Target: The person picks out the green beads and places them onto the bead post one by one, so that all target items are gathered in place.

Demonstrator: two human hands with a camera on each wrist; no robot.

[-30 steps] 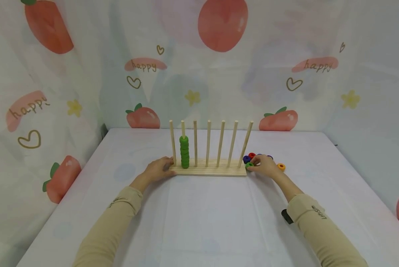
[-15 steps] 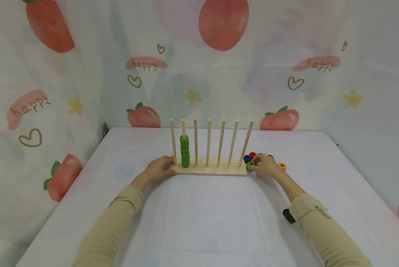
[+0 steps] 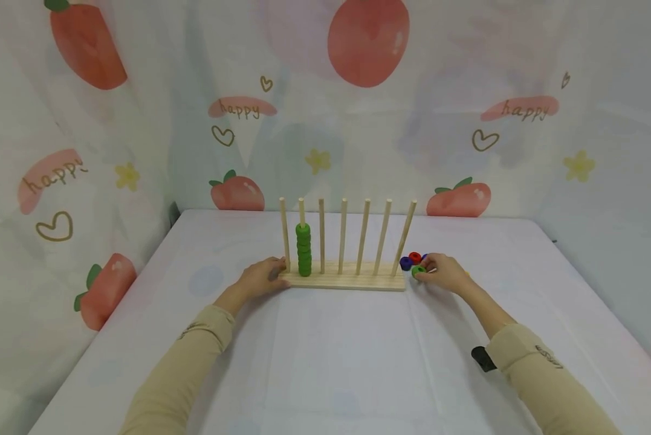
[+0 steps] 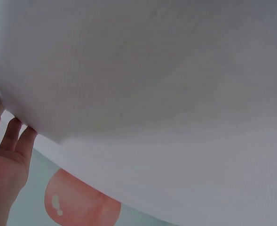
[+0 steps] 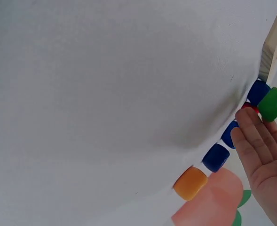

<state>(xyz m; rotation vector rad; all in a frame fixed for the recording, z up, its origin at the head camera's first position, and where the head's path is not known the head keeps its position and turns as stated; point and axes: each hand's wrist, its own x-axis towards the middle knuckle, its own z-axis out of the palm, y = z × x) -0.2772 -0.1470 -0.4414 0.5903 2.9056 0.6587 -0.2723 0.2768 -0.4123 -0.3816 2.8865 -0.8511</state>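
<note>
A wooden peg rack (image 3: 347, 280) stands on the table with several upright pegs. Several green beads (image 3: 304, 251) are stacked on its second peg from the left. At the rack's left end, my left hand (image 3: 259, 278) holds the base, thumb in front and fingers behind. My right hand (image 3: 446, 273) pinches a single green bead (image 5: 270, 104) between thumb and fingers, just off the rack's right end. Beside those fingers lie a red bead (image 3: 414, 258) and a blue bead (image 3: 406, 263). In the right wrist view, another blue bead (image 5: 216, 157) and an orange bead (image 5: 190, 183) show.
A white cloth (image 3: 336, 356) covers the table. Printed fabric walls (image 3: 369, 139) with fruit and hearts enclose its back and sides. A small black object (image 3: 483, 359) shows beside the right sleeve.
My right hand has drawn slightly to the right, away from the rack's end, with the green bead pinched in it. The left hand keeps its hold on the base.
</note>
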